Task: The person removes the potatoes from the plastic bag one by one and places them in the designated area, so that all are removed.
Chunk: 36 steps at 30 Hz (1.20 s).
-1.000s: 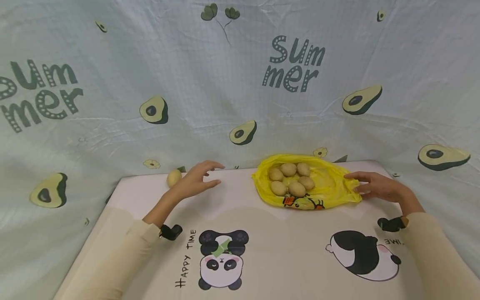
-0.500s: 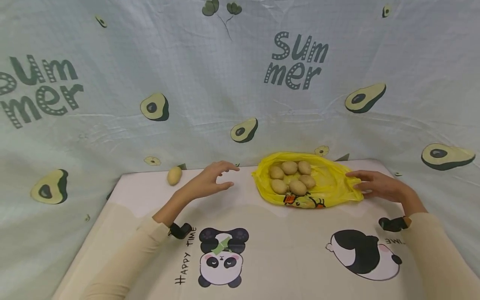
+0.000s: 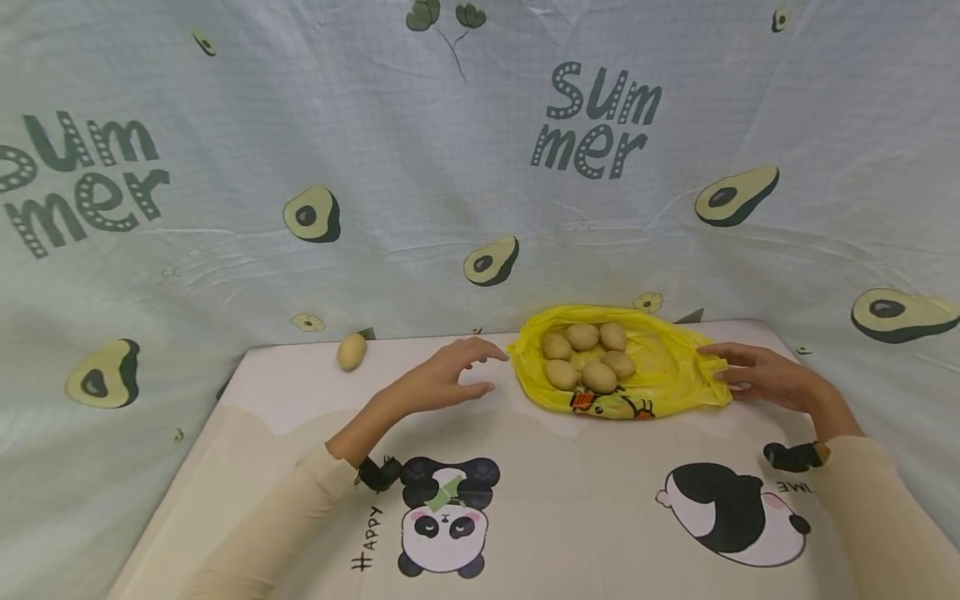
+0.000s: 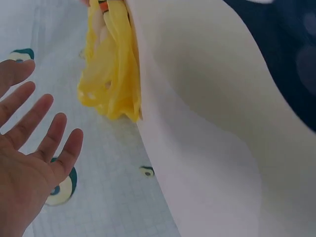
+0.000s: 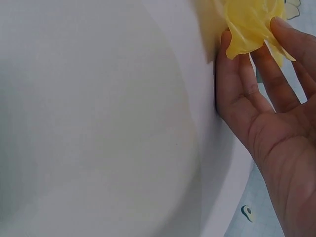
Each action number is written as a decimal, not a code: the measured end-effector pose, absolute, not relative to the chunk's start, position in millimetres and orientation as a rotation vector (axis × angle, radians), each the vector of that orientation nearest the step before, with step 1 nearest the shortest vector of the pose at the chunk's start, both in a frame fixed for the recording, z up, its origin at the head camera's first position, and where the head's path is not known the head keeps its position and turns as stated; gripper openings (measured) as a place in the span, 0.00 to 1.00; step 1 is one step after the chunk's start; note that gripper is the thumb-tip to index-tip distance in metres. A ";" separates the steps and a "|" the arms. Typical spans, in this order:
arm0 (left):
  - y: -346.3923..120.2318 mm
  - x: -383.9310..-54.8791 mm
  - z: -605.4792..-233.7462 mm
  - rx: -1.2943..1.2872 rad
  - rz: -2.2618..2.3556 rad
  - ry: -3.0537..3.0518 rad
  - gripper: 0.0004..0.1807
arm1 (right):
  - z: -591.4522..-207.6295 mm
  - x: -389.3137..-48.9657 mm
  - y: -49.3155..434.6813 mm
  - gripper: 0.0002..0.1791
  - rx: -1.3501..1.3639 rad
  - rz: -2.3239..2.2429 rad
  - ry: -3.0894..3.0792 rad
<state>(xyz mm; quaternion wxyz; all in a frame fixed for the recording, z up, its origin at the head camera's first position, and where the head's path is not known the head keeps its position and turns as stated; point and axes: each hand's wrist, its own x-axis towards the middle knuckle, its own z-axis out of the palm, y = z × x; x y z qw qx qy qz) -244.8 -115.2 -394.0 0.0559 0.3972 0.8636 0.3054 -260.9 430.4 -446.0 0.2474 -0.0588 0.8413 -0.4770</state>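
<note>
A yellow plastic bag [image 3: 667,404] with a printed cartoon figure lies with its mouth spread wide near the table's back edge. Inside its left part rest several potatoes [image 3: 598,377]. My right hand [image 3: 772,377] holds the bag's right end; in the right wrist view, thumb and fingers [image 5: 229,74] lie either side of the yellow film. Just left of the bag hovers my left hand [image 3: 438,379], holding nothing, its fingers spread in the left wrist view and apart from the bag [image 4: 116,69]. Farther left, a single potato [image 3: 351,352] lies at the table's back edge.
A pale cloth with printed pandas covers the table [image 3: 570,508]. Behind it, a curtain [image 3: 405,167] printed with avocados and lettering hangs right at the back edge. Each wrist wears a small black camera [image 3: 791,456].
My left hand has moved right, away from the lone potato and towards the bag's left rim. The right hand stays at the bag's right end, and the potatoes in the bag keep their places.
</note>
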 end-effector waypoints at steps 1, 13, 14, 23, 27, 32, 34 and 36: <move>-111.9 -244.0 -393.9 1.214 0.925 2.607 0.24 | -445.8 -260.3 430.9 0.36 -0.163 -1.303 2.297; -82.2 -240.7 -398.2 1.326 0.917 2.466 0.24 | -451.3 -253.3 436.3 0.32 -0.216 -1.268 2.396; -81.3 -240.5 -399.0 1.330 0.920 2.452 0.24 | -451.4 -252.7 436.1 0.32 -0.221 -1.277 2.406; -75.9 -240.5 -400.5 1.341 0.934 2.442 0.23 | -451.2 -251.9 426.8 0.32 -0.212 -1.264 2.476; -68.7 -242.4 -400.1 1.359 0.934 2.446 0.23 | -450.2 -249.9 425.2 0.32 -0.203 -1.231 2.527; -57.3 -246.5 -399.9 1.392 0.938 2.446 0.24 | -448.8 -246.9 424.7 0.31 -0.217 -1.203 2.563; -52.4 -249.1 -399.5 1.397 0.957 2.439 0.23 | -447.9 -246.2 424.9 0.31 -0.236 -1.200 2.565; -47.5 -251.9 -398.6 1.397 0.981 2.436 0.23 | -447.2 -246.3 425.5 0.30 -0.252 -1.195 2.567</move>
